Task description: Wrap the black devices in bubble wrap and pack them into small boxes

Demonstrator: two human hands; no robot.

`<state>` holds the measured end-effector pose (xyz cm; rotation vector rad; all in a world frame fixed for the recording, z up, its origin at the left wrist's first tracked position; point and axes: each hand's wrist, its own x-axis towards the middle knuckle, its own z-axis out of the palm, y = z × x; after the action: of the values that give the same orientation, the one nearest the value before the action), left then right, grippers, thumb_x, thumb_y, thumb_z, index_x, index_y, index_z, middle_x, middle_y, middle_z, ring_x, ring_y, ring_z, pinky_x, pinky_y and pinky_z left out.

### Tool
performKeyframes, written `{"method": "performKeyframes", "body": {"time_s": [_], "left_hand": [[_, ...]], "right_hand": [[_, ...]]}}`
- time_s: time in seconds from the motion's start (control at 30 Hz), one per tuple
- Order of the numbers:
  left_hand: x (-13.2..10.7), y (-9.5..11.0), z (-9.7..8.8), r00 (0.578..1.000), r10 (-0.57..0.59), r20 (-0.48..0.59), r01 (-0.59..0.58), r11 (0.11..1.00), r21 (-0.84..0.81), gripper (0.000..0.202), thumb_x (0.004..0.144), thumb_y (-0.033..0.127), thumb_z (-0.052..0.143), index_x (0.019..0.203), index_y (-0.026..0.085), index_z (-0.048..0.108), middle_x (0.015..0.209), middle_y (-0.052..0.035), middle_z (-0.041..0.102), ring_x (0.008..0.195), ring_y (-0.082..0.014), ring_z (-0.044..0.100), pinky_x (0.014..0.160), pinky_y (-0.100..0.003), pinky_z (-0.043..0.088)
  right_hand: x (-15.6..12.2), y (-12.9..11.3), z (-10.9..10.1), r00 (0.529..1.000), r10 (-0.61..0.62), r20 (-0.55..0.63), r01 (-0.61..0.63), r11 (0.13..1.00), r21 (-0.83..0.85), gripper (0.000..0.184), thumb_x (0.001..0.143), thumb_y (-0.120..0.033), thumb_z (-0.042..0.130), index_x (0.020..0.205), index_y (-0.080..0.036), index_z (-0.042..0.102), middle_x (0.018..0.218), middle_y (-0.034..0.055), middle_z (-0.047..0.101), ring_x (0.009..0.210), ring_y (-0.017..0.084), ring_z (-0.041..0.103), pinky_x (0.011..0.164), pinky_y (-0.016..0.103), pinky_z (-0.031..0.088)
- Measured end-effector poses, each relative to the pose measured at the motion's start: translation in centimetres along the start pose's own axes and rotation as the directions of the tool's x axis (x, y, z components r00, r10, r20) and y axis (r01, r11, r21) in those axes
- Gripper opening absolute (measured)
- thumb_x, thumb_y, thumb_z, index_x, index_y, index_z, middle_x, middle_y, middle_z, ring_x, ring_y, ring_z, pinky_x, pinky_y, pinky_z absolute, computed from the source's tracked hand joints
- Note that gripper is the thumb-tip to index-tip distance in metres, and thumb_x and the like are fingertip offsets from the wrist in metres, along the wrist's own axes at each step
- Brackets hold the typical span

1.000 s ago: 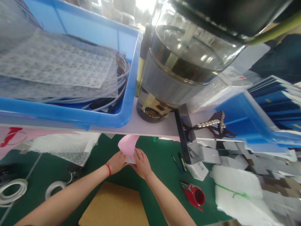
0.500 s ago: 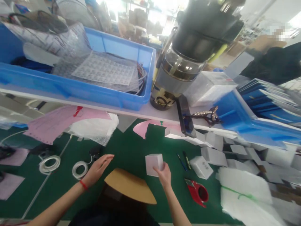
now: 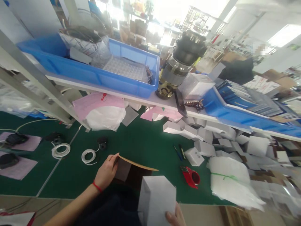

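Note:
Close to my body at the lower middle, my right hand (image 3: 176, 216) grips a white paper box (image 3: 157, 197), which looks large because it is raised near the camera. My left hand (image 3: 107, 171), with a red cord on its wrist, has its fingers closed on the left edge of a brown cardboard carton (image 3: 138, 165). The carton's inside is dark, and my body hides its lower part. Left of that hand lies a coil of white cable (image 3: 88, 157) joined to a small black device (image 3: 102, 142).
A red tape dispenser (image 3: 191, 177), pens (image 3: 180, 152) and a small white box (image 3: 194, 156) lie to the right. Beyond are a tied white foam stack (image 3: 231, 179) and many white boxes (image 3: 204, 147). A shelf (image 3: 150, 99) with a blue bin (image 3: 113, 75) and a bottle (image 3: 174, 69) crosses behind.
My right hand has brought the white box down from the table towards my body. My left hand, formerly free above the table, now grasps the carton's edge. The camera view has shifted.

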<state>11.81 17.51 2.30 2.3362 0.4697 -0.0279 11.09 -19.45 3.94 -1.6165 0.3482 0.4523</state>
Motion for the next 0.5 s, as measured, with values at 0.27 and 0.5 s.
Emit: {"method": "performKeyframes", "body": {"time_s": [0.27,0.5], "left_hand": [[-3.3,-1.0,0.3,0.996,-0.021,0.084,0.014,0.996,0.086,0.049,0.095,0.012,0.033,0.143,0.013,0.042,0.141,-0.0164,0.049,0.12,-0.0264,0.062,0.103,-0.04,0.051],[-4.3,-0.8,-0.7,0.984,-0.038,0.176,0.027,0.998,0.065,0.064,0.089,0.009,0.042,0.152,0.012,0.029,0.148,-0.0185,0.043,0.123,-0.0279,0.061,0.104,-0.04,0.049]], "right_hand": [[-0.5,-2.9,13.5,0.993,-0.037,-0.109,0.036,0.999,-0.012,0.076,0.058,-0.047,0.084,0.122,-0.013,0.06,0.119,0.0174,0.072,0.112,0.037,0.067,0.097,0.045,0.054],[2.3,-1.4,14.6,0.995,-0.035,-0.098,0.012,0.975,-0.223,0.065,0.072,-0.059,0.072,0.118,-0.015,0.07,0.116,0.0152,0.074,0.112,0.036,0.067,0.097,0.043,0.054]]}}
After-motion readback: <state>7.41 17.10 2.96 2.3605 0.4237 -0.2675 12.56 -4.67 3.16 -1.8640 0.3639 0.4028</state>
